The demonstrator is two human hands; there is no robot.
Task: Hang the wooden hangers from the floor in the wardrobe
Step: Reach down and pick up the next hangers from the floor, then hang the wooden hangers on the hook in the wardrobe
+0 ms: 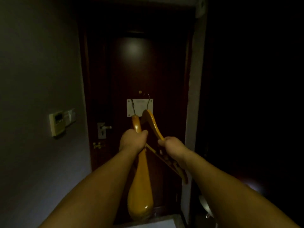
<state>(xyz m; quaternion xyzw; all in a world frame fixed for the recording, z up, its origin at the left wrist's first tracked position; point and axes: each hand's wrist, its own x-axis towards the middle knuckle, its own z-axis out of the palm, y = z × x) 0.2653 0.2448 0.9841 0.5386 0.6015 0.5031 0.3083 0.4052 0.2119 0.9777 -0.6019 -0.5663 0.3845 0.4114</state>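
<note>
Two wooden hangers are held up in front of a dark door (139, 71), which serves as the landmark here. The left hand (131, 140) is closed in a full grip around the neck of the left hanger (139, 186), whose broad rounded shoulder end hangs down below the wrist, low against the door's bottom edge. Its metal hook (133, 106) rises in front of a white notice (139, 107) fixed to the middle of the door. The right hand (172, 148) is closed in a grip around one arm of the right hanger (152, 124), with the fingers (162, 152) curled under the wood and the crossbar passing beneath the palm. The peak of this hanger is seen just right of the left one, and its hook (148, 100) also stands before the notice. The two hangers are close together near the hands; whether they touch cannot be told. A lever handle (105, 127) is seen at the door's left edge, with a small brass latch (98, 145) below it. A wall control panel (60, 122) is mounted on the wall to the left of the door. To the right of the door frame the space is too dark to be made out.
</note>
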